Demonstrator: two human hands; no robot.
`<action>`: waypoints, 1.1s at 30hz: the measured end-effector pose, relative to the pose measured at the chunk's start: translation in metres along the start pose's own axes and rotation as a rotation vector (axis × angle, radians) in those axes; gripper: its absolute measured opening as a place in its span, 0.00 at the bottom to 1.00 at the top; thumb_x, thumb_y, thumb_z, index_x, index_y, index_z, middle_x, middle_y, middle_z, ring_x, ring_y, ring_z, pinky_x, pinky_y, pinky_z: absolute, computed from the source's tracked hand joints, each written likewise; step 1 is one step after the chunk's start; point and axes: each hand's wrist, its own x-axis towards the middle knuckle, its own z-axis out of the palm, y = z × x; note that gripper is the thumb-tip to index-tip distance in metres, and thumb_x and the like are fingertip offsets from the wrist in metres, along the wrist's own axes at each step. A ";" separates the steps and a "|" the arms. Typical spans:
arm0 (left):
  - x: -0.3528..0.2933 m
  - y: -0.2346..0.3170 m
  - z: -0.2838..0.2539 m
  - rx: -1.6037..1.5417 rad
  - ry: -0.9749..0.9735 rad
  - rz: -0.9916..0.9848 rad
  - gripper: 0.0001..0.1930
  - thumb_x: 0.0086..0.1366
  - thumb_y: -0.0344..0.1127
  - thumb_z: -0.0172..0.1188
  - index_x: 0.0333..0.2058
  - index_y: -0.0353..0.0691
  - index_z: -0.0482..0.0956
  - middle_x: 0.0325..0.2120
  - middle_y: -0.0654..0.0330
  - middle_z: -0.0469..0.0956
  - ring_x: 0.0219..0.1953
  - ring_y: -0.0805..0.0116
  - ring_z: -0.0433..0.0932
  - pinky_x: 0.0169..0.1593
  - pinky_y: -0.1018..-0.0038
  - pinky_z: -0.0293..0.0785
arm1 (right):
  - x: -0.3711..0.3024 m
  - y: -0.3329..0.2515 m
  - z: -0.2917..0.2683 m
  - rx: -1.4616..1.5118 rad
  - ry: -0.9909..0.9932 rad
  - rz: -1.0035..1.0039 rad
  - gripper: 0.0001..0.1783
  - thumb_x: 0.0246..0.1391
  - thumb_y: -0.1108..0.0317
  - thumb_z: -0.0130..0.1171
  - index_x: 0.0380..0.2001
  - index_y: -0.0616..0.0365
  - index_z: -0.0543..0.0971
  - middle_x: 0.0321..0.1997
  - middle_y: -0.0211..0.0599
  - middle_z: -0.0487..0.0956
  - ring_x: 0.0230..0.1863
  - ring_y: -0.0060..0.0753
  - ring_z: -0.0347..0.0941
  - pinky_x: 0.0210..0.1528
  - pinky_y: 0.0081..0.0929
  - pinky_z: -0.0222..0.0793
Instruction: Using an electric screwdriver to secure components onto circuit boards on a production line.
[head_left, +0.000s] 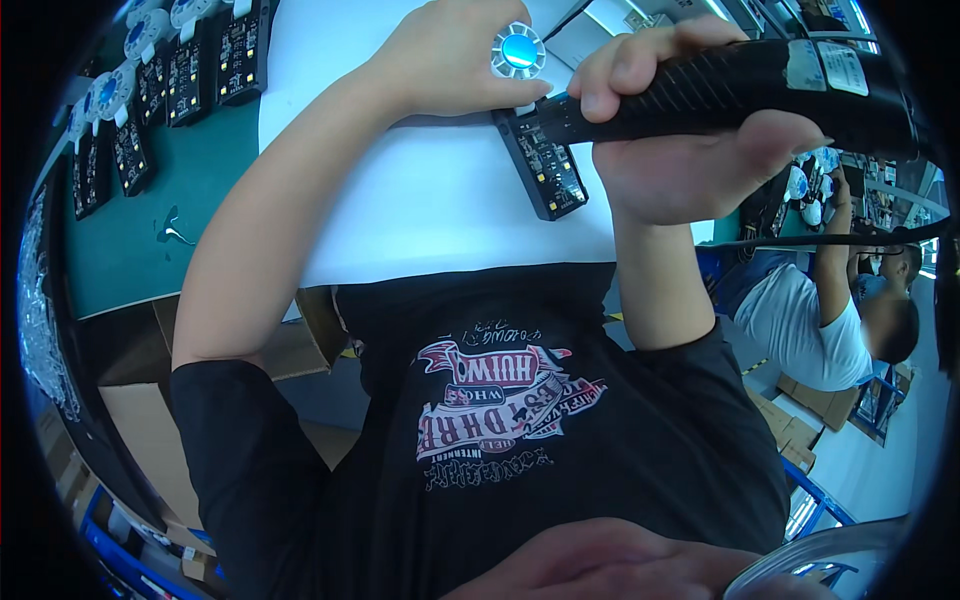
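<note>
One board (562, 185): left hand (450, 60) curled round the disc (519, 50) at its far end, right hand (665, 178) gripping a black tool (700, 95) I'd hold steady.

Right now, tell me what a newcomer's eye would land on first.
The ribbed black tool in the right hand, upper right, its tip by a circuit module. Then the blue-centred white disc in the left hand, top centre, and the row of modules on the green mat, upper left.
</note>
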 end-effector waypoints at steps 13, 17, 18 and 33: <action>-0.005 -0.020 0.017 0.048 0.025 0.018 0.28 0.52 0.55 0.73 0.43 0.40 0.80 0.32 0.50 0.84 0.36 0.50 0.84 0.41 0.61 0.80 | 0.057 -0.047 -0.009 0.588 -0.341 -0.194 0.39 0.64 0.28 0.48 0.49 0.57 0.73 0.25 0.40 0.77 0.23 0.33 0.75 0.27 0.28 0.73; -0.005 -0.026 0.013 0.078 0.048 0.003 0.28 0.52 0.55 0.73 0.43 0.40 0.79 0.31 0.49 0.84 0.35 0.50 0.84 0.41 0.62 0.79 | 0.072 -0.024 -0.019 0.194 -0.375 -0.436 0.38 0.64 0.28 0.48 0.48 0.56 0.74 0.25 0.37 0.77 0.20 0.33 0.73 0.26 0.29 0.72; -0.005 -0.028 0.013 0.088 0.055 -0.005 0.29 0.52 0.56 0.73 0.44 0.40 0.80 0.32 0.49 0.84 0.37 0.49 0.84 0.42 0.62 0.80 | 0.066 -0.025 -0.018 0.194 -0.370 -0.430 0.38 0.64 0.28 0.48 0.48 0.56 0.74 0.25 0.37 0.77 0.20 0.33 0.73 0.26 0.29 0.72; -0.002 -0.018 -0.002 0.049 0.061 -0.084 0.26 0.49 0.51 0.74 0.40 0.36 0.81 0.32 0.45 0.84 0.37 0.45 0.84 0.43 0.59 0.80 | 0.000 -0.035 -0.069 -0.395 -0.401 -0.286 0.46 0.62 0.22 0.41 0.53 0.59 0.70 0.29 0.40 0.81 0.25 0.32 0.81 0.29 0.29 0.79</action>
